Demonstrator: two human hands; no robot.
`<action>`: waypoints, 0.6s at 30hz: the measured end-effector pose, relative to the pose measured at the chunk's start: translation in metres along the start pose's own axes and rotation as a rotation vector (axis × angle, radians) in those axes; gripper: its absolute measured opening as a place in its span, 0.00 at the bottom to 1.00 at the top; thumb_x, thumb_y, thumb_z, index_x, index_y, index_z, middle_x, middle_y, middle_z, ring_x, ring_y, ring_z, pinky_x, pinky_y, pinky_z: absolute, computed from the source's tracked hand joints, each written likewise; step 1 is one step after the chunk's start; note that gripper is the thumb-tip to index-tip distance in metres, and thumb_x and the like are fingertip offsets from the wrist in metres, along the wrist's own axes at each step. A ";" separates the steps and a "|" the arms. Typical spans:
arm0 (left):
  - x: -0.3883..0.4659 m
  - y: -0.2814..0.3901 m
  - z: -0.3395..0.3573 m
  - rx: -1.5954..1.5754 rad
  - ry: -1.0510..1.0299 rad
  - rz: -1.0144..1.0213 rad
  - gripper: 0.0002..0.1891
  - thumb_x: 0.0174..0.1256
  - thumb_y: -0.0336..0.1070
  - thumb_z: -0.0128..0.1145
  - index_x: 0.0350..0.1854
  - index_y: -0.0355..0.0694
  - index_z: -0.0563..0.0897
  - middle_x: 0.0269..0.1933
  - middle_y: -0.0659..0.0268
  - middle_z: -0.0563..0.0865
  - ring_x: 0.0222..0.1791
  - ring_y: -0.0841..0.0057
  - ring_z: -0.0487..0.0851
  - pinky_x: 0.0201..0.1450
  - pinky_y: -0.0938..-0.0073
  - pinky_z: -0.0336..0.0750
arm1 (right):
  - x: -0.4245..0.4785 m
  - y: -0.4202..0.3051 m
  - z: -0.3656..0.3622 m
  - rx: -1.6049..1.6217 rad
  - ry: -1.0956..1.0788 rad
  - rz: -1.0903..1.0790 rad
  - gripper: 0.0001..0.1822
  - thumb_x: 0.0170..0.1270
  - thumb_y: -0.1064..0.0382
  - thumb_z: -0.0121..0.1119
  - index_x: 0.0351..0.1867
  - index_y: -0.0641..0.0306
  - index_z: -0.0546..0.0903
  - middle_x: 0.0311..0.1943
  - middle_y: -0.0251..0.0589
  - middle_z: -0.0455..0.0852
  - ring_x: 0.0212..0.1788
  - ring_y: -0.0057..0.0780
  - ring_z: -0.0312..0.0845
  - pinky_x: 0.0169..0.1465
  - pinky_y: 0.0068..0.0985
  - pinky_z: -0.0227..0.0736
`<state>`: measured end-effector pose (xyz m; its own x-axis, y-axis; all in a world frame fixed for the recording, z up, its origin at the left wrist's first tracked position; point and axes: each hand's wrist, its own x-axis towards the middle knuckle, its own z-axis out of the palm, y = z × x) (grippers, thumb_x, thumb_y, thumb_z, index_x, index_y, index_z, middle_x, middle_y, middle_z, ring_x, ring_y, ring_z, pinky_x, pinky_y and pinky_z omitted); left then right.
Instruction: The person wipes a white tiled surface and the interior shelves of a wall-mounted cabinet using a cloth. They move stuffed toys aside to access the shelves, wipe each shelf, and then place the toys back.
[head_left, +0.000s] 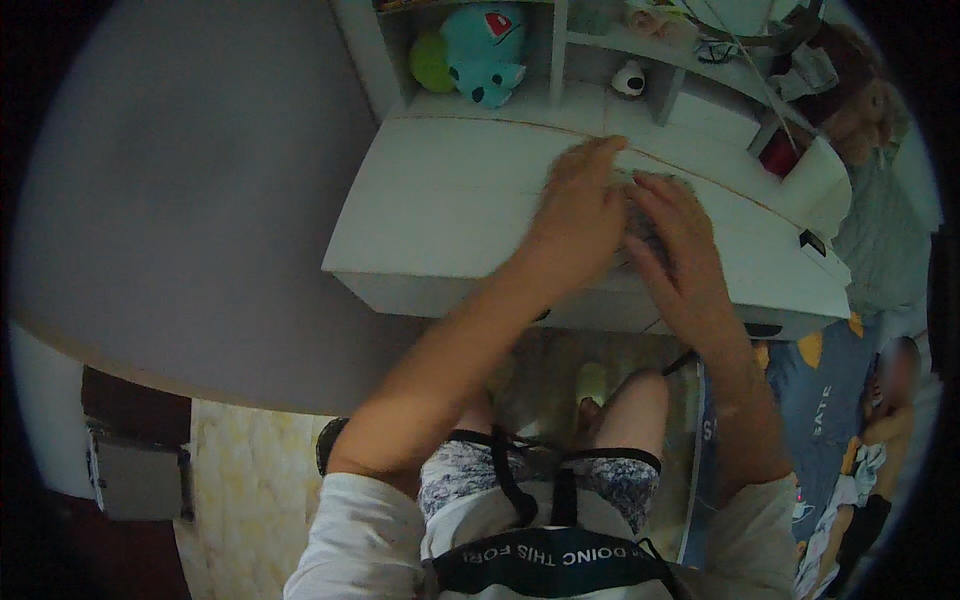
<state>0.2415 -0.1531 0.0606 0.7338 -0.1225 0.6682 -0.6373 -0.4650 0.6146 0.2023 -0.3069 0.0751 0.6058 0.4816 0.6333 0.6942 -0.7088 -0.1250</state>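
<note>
My left hand (581, 199) is over the white desk top (435, 195), its fingers reaching toward the back of the desk. Close beside it is my right hand (679, 236), with bent fingers turned toward the left one. A dark grey patterned thing (646, 225) shows partly between the two hands. Fingers and motion blur hide most of it, so I cannot tell what it is or which hand grips it. Both forearms extend over the desk's front edge.
Shelves at the back hold a turquoise plush toy (484, 56), a green round thing (433, 61) and a small white figure (628, 78). A white paper roll (817, 187) lies at the desk's right end. Blue bedding (795, 420) and a person (889, 427) are at right.
</note>
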 end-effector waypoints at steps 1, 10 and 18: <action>0.001 -0.005 -0.016 0.117 -0.025 0.048 0.22 0.58 0.34 0.52 0.57 0.38 0.70 0.57 0.51 0.73 0.59 0.56 0.68 0.62 0.63 0.61 | 0.005 0.010 0.006 -0.162 -0.091 0.000 0.22 0.62 0.56 0.52 0.57 0.59 0.70 0.56 0.48 0.72 0.59 0.47 0.64 0.63 0.42 0.55; -0.030 -0.059 -0.095 0.819 -0.093 -0.214 0.26 0.58 0.44 0.55 0.59 0.42 0.69 0.63 0.53 0.66 0.67 0.55 0.56 0.65 0.49 0.49 | 0.066 0.109 0.067 -0.359 -0.218 0.112 0.23 0.66 0.48 0.43 0.55 0.58 0.71 0.50 0.48 0.75 0.52 0.45 0.72 0.52 0.43 0.67; -0.032 -0.063 -0.095 0.749 -0.177 -0.304 0.24 0.59 0.46 0.55 0.57 0.43 0.71 0.63 0.55 0.66 0.67 0.57 0.56 0.67 0.53 0.48 | 0.133 0.133 0.119 -0.657 -0.322 0.069 0.15 0.62 0.56 0.48 0.34 0.67 0.78 0.31 0.49 0.81 0.35 0.45 0.79 0.38 0.39 0.75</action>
<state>0.2357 -0.0366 0.0409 0.9151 -0.0041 0.4032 -0.1250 -0.9535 0.2741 0.4222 -0.2757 0.0518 0.7937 0.4810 0.3723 0.3358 -0.8569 0.3911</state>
